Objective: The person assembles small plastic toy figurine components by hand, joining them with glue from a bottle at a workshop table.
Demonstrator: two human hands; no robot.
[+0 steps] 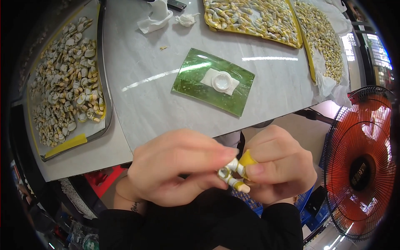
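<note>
Head view. The left hand [177, 166] and right hand [279, 166] meet below the near edge of the desk [141, 62], both closed around one small white-and-yellow plastic part [234, 171]. The left fingertips pinch its white ringed end; the right thumb and fingers grip its yellow end.

Landmark: the green sheet [196, 83], lying flat on the desk beyond the hands. A white pad with a round white cap [221, 81] sits at the sheet's centre.

Left of the green sheet, a grey tray [106, 112] holds a dense heap of white-and-yellow parts [68, 79]. Beyond the sheet to the right, a yellow tray [250, 31] is filled with similar parts. Further right, a white liner [329, 85] carries another heap. Beyond the sheet to the left lie crumpled white tissues [156, 18]. An orange fan [360, 162] stands right of the sheet, off the desk.
</note>
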